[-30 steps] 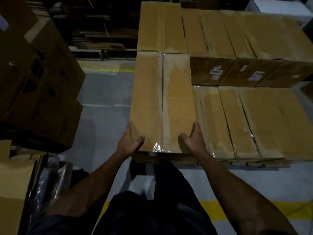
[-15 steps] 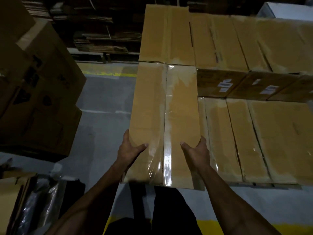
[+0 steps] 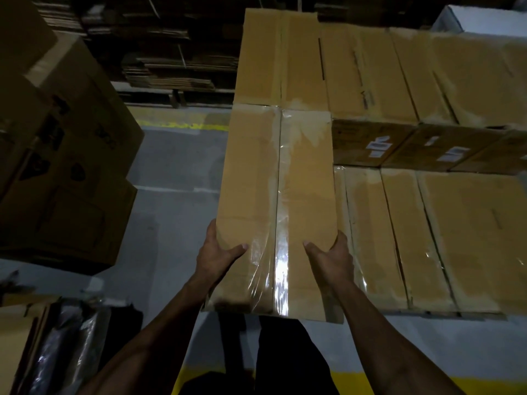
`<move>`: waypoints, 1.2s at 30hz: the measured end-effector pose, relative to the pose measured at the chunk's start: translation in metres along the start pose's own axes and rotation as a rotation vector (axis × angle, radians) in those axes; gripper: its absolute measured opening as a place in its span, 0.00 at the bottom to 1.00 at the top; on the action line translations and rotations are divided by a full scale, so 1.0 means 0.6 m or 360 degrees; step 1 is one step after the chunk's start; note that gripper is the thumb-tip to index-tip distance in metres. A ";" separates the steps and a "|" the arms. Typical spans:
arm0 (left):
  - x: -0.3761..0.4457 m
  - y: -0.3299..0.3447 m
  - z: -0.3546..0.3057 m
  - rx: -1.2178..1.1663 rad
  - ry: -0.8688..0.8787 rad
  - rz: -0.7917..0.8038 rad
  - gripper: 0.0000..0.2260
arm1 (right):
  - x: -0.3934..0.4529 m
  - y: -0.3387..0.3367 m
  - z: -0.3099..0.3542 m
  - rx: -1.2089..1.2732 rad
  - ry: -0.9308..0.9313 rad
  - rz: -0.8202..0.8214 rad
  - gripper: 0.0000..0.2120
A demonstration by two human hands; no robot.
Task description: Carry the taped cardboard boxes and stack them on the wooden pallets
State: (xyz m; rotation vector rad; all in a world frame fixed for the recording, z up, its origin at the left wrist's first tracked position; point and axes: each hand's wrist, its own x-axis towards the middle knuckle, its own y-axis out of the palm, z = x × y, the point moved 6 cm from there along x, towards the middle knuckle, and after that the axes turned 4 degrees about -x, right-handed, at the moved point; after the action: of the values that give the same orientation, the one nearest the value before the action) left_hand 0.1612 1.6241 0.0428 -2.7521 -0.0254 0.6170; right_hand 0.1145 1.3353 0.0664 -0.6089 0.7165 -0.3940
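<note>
A long taped cardboard box [image 3: 276, 181] lies lengthwise in front of me, clear tape running down its middle seam. My left hand [image 3: 218, 249] grips its left edge near the close end, thumb on top. On the opposite edge my right hand [image 3: 330, 252] grips the same way. The box's far end meets a higher row of boxes [image 3: 370, 72], and its right side runs along a lower row of taped boxes [image 3: 427, 238]. Its near end juts out past that lower row. The pallet under the stack is hidden.
A tall pile of dark printed cartons [image 3: 57, 155] stands at the left. Flattened cardboard and plastic wrap [image 3: 48, 346] lie at the lower left. Grey floor [image 3: 176, 195] with yellow lines runs between. Stacks of flat cardboard [image 3: 171, 52] fill the back.
Both hands have slid from the box's near end onto its side edges. The near end now sticks out toward me, past the lower row, and the view has tilted down.
</note>
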 end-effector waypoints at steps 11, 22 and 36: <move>0.018 0.004 0.002 0.0015 -0.0014 -0.0002 0.36 | 0.013 0.005 0.008 -0.0058 -0.0018 0.0017 0.46; 0.034 0.012 -0.003 0.0087 -0.0021 0.0114 0.36 | 0.030 0.020 0.005 -0.0149 0.0011 0.0104 0.49; -0.076 -0.016 0.055 0.0214 -0.0153 0.0122 0.35 | -0.070 0.000 -0.036 -0.0363 -0.0195 0.0272 0.42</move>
State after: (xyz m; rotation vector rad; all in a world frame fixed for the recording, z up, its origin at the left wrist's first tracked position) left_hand 0.1067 1.6393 0.0360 -2.6021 0.0967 0.7435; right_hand 0.0701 1.3494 0.0745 -0.7737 0.6949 -0.1156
